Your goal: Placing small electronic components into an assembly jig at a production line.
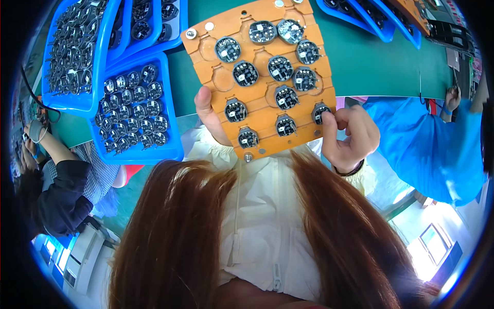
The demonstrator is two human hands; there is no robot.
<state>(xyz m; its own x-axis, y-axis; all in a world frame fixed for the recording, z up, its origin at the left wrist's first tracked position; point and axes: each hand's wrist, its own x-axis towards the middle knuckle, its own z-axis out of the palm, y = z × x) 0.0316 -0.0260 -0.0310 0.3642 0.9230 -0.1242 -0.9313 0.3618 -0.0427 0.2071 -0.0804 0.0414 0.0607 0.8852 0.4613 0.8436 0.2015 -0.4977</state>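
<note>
An orange fixture plate (260, 122) is held up in front of me, tilted, with round recesses across its face. Several small round black electronic modules (245, 73) sit in these recesses; a few other recesses (223, 78) show bare orange. My left hand (212, 119) grips the plate's left edge, thumb in front and the other fingers hidden behind. At the lower right edge, my right hand (356, 135) is closed with its thumb and curled fingers at one round module (320, 112), which the thumb partly covers. Metal studs (248, 157) show at the plate's corners.
Blue bins (172, 134) full of similar modules stand at the left on the green table (401, 67). More blue trays (381, 33) and another orange plate (409, 13) lie at the far right. People sit close by: a dark sleeve (64, 190) left, blue clothing (422, 149) right.
</note>
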